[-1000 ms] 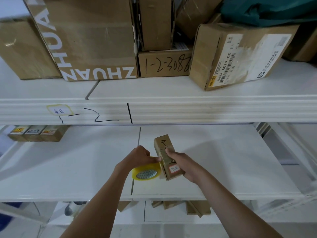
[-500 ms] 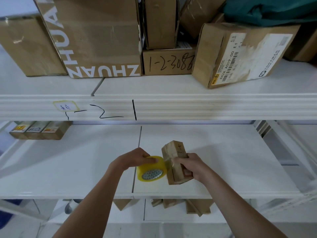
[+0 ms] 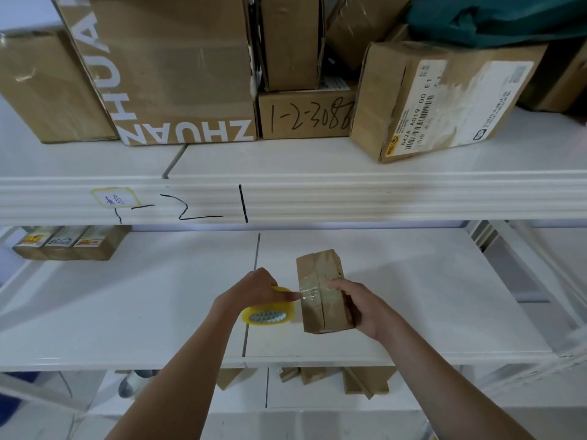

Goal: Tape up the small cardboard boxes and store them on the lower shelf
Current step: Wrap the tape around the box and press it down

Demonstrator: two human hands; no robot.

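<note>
My right hand (image 3: 359, 304) grips a small brown cardboard box (image 3: 322, 281) above the middle white shelf (image 3: 127, 312), its seamed face turned up. A band of clear tape crosses that face. My left hand (image 3: 254, 290) holds a yellow-cored roll of clear tape (image 3: 268, 314) right against the box's left edge, and the tape runs from the roll onto the box. Three small boxes (image 3: 71, 244) with coloured labels stand in a row at the far left of the same shelf.
The upper shelf (image 3: 286, 198) carries large cardboard boxes (image 3: 178, 71), one marked ZHUAN, plus a green cloth (image 3: 495, 17). Below the middle shelf, several more small boxes (image 3: 333, 377) lie on a lower level. White shelf uprights (image 3: 514, 246) rise at the right.
My right hand has turned the box so that its seamed face points up instead of its labelled side. The tape roll stayed against the box's left edge while tape was laid across it.
</note>
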